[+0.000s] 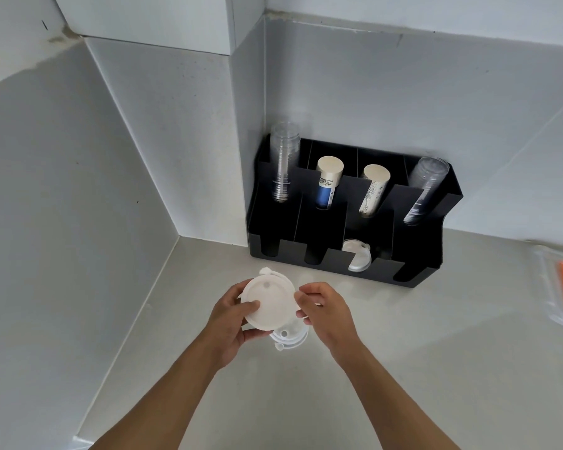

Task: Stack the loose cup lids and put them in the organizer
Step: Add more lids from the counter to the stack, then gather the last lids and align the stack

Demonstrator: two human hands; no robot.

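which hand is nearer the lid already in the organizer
Right. The right hand is just below-left of the lid in the organizer; the left hand is farther left, gripping a white lid.

White lids [268, 305], black organizer [449, 193]

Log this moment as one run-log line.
phase: stacking | left hand: holds white lids | right hand: at lids' edge | organizer: lids in third front slot | counter
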